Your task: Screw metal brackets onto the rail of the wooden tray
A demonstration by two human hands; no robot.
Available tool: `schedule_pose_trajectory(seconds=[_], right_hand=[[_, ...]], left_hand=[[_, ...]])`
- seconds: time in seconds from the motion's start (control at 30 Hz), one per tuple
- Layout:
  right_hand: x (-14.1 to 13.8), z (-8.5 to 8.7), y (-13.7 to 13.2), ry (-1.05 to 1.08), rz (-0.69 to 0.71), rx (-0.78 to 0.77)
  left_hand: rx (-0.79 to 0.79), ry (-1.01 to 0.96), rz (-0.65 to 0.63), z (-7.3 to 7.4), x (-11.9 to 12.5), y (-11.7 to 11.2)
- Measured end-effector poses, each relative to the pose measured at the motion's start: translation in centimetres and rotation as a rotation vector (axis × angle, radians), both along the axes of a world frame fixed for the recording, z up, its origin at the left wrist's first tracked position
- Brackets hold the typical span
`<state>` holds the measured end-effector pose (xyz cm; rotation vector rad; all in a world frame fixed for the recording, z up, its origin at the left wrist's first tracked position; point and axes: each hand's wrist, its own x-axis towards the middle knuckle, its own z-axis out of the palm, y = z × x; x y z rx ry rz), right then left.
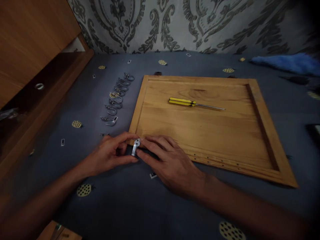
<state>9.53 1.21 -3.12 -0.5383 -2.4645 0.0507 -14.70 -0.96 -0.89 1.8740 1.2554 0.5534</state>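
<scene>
Near the close left corner of a shallow wooden panel with raised edges [200, 133], a small metal hook [135, 146] stands against the wood. Its plate has screw holes. My left hand [110, 151] pinches the hook from the left, index finger at the top and thumb by the lower end. From the right, the fingertips and thumb of my right hand [167, 160] press on it, with that hand lying over the panel's near edge. Several small dark holes dot that edge farther right. A screwdriver with a yellow and black handle [181, 101] lies on the panel.
Several more metal hooks [115, 99] lie in a row left of the panel, with small screws [101, 134] by the nearest one. A wooden cabinet [32, 40] borders the dark patterned cloth [50, 166] on the left. Blue fabric [287, 63] lies far right.
</scene>
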Motion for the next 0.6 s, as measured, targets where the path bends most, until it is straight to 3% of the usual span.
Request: schedule_pose_trajectory(seconds=[0.47, 0.6], right_hand=[[-0.02, -0.15, 0.05, -0.003, 0.007, 0.003], [0.01, -0.11, 0.03, -0.024, -0.005, 0.013]], left_hand=[[0.006, 0.005, 0.001, -0.06, -0.04, -0.04], [-0.01, -0.077, 0.013, 0.21, -0.14, -0.11]])
